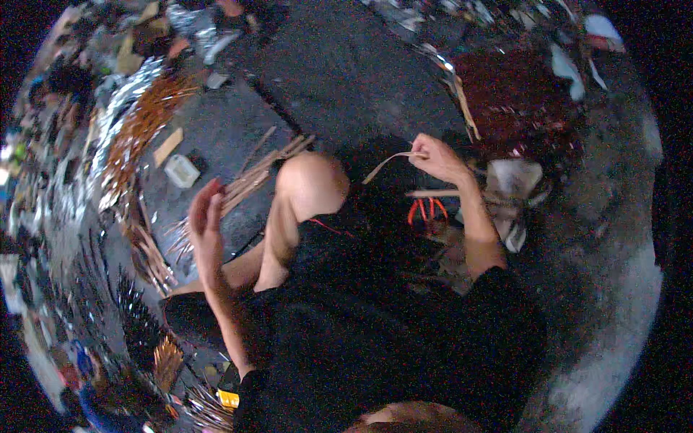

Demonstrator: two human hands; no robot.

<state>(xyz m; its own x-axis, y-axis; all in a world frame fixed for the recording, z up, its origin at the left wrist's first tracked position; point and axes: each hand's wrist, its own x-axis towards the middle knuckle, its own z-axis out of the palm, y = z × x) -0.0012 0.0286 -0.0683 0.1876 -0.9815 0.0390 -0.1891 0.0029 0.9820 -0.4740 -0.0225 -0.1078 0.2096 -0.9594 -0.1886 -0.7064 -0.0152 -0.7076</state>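
My right hand [437,159] is closed in a pinch on one end of a thin pale strip [390,163]. The strip curves down and to the left, its free end near my bent knee [312,184]. To the left of the knee, my left hand [206,216] is raised with its fingers stretched out and nothing in it; motion blurs it a little. Just beyond that hand, several thin brown sticks [253,177] lie in a loose bundle on the dark floor. Below my right hand are a red-orange handled tool [426,211] and a pale flat stick [433,193].
A small white dish [182,171] and a tan block [168,146] lie at the left. Shiny copper-brown strands [148,119] curve behind them. Dark red material [516,94] spreads at the far right, with crumpled clear plastic [514,175] nearer. Mixed clutter lines the left side.
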